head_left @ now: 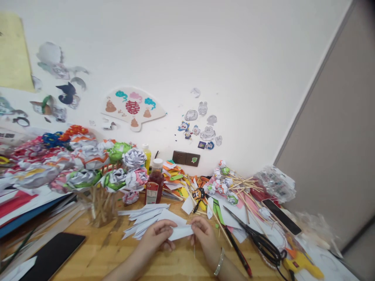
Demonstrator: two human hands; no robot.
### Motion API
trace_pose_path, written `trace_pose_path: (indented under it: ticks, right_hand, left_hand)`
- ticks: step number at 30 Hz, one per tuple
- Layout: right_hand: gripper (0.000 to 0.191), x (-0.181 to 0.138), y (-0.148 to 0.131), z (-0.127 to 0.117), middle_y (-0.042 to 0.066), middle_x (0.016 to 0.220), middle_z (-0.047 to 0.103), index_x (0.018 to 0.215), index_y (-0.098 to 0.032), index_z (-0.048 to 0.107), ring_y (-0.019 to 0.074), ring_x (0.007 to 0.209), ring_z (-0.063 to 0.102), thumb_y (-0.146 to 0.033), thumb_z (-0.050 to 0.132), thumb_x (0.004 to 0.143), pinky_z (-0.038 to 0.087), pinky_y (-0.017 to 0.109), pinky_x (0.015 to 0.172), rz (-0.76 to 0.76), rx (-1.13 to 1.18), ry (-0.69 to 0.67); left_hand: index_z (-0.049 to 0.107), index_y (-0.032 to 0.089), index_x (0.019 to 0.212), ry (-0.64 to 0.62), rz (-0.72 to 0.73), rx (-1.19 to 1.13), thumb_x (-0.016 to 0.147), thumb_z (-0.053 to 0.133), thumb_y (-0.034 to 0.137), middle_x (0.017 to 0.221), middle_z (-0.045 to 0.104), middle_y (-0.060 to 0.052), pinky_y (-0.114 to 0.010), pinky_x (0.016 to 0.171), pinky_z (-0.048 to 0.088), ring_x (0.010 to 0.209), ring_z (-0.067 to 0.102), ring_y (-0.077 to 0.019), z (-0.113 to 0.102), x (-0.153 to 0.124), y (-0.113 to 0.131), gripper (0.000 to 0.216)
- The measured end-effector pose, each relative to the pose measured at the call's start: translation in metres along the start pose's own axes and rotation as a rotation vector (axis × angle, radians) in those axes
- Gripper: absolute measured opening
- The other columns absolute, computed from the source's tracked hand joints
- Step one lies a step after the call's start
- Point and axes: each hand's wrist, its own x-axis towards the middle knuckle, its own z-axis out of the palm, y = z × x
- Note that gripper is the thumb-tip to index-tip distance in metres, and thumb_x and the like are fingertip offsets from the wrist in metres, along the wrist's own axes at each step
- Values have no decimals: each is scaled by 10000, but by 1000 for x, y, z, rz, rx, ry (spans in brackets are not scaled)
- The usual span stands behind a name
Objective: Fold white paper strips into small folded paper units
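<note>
Between my two hands is a folded piece of white paper (182, 232), held near the front of the wooden table. My left hand (159, 236) pinches its left end with thumb and fingers. At the other end, my right hand (203, 234) grips the paper's right edge, a bracelet on that wrist. Just behind my left hand lies a loose pile of white paper strips (143, 219). A bottle of dark red liquid (154, 183) with a white cap stands beyond the pile.
Paper flowers on sticks (90, 156) fill a clear container at left, behind a black tablet-like slab (54, 255). To the right lie black scissors (263, 242), a red-tipped dark pen (241, 253), a yellow glue gun (303, 263) and a phone (281, 216). Paper scraps (174, 175) heap against the wall.
</note>
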Motion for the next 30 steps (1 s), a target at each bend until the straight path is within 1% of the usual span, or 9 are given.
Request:
trace_pose_path:
  ticks: [5,9,12,14,17,21,24,30]
  right_hand:
    - [196,0,-3,2,-46,506,516,722,-180,498,80,361,448,-362,551,670,330,186,358,-17,13,0]
    - [169,-1,-4,2,-49,495,502,715,-185,505,87,375,456,-346,541,680,340,197,382,-21,-12,-22]
    - [141,-2,-4,2,-49,510,490,720,-186,505,89,401,457,-323,529,694,345,198,401,-28,-34,-27]
    - [122,-2,-4,1,-41,561,490,732,-188,512,91,440,459,-305,523,701,350,198,418,-33,-59,-35]
    - [124,-2,-3,1,-24,644,497,764,-192,517,102,505,464,-301,519,703,362,204,452,-46,-111,-42]
    - [117,-1,-1,1,-22,624,486,732,-185,514,113,522,455,-298,517,700,356,207,450,-48,-160,-22]
    - [84,0,2,0,-19,615,492,718,-179,520,126,554,466,-257,528,688,360,215,474,-43,-190,-22]
    - [34,-1,2,0,-20,615,505,703,-181,525,134,562,475,-185,520,670,361,219,498,-56,-245,-18]
  left_hand:
    - [546,168,743,-36,13,-37,619,568,401,594,599,9,-206,430,406,471,570,-131,3,-3,2,265]
    - [531,150,666,-27,-3,16,591,593,403,506,584,17,-201,420,410,442,552,-124,2,0,-1,271]
    - [515,153,674,-5,-13,61,560,617,395,471,585,24,-213,434,420,436,551,-128,0,3,-5,286]
    - [507,155,676,15,4,106,564,610,394,464,584,28,-218,436,421,428,550,-130,0,5,-7,283]
    - [503,152,679,23,74,176,603,578,378,457,581,29,-220,441,419,419,540,-124,-1,5,-9,250]
    - [506,147,679,13,144,240,654,531,340,445,570,30,-209,440,408,402,512,-106,1,3,-10,196]
    - [504,145,683,21,159,262,659,524,324,446,558,35,-204,432,401,401,502,-102,3,2,-10,182]
    - [495,144,724,-16,140,270,658,510,347,455,552,39,-214,440,403,403,505,-106,2,4,-15,214]
